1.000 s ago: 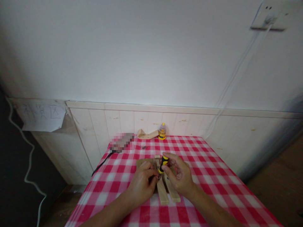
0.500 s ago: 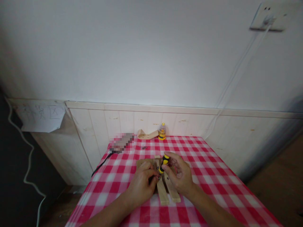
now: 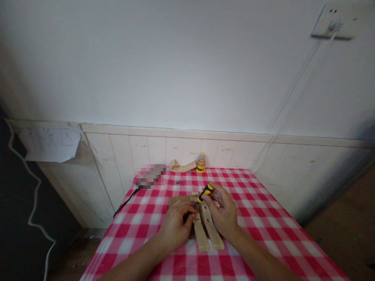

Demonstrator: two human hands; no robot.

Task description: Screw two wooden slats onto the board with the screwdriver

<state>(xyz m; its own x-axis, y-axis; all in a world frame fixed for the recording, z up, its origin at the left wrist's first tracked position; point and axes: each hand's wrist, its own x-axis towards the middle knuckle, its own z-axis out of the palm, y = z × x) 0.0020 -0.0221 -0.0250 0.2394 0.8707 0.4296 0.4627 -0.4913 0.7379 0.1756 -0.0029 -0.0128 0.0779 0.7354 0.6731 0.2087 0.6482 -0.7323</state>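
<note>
My right hand [image 3: 224, 208] grips a small black-and-yellow screwdriver [image 3: 205, 192] by its handle. The driver leans, its lower end pointing down and left toward the wooden pieces. My left hand [image 3: 177, 220] has thumb and fingers drawn together at the driver's lower end; what they pinch is too small to make out. Below both hands lie two narrow wooden strips, a left strip [image 3: 201, 238] and a right strip [image 3: 215, 236], with dark holes or screws in them. They rest on a wider wooden board [image 3: 175, 200], mostly hidden by my hands.
A red-and-white checked cloth [image 3: 249, 242] covers the table. Toward the wall stand a yellow-based clear container [image 3: 200, 164] and a curved wooden piece [image 3: 184, 167]. Small metal pieces [image 3: 179, 182] lie nearer. At the back left is a blurred-out object [image 3: 150, 177] with a black strap [image 3: 125, 203].
The screwdriver has tilted further over, its handle swinging up and right with my right hand. Its lower end has shifted up along the left strip, and my left fingertips have moved up slightly.
</note>
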